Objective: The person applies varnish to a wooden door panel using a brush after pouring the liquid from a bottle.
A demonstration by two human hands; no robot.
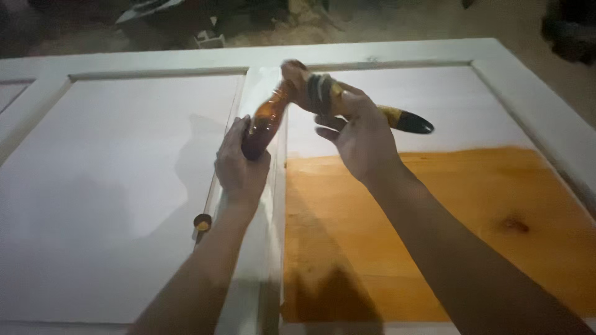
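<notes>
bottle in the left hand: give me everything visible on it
The bottle looks like clear plastic, tinted amber-brown by the liquid inside. It is slim and tilted, with its base down in the left hand and its neck pointing up and right toward the brush held in the right hand. The left hand's fingers wrap the lower body. The mouth meets the brush near the bristle end; blur hides whether they touch. No cap is on it. It is held above the white panelled door, over the centre rail.

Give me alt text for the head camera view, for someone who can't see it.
Two bare hands meet above a white panelled door lying flat: the left hand tilts a brown bottle toward a paintbrush held in the right hand. The right panel is partly stained orange, the left panel is white, and a small cap lies beside the left wrist.
</notes>
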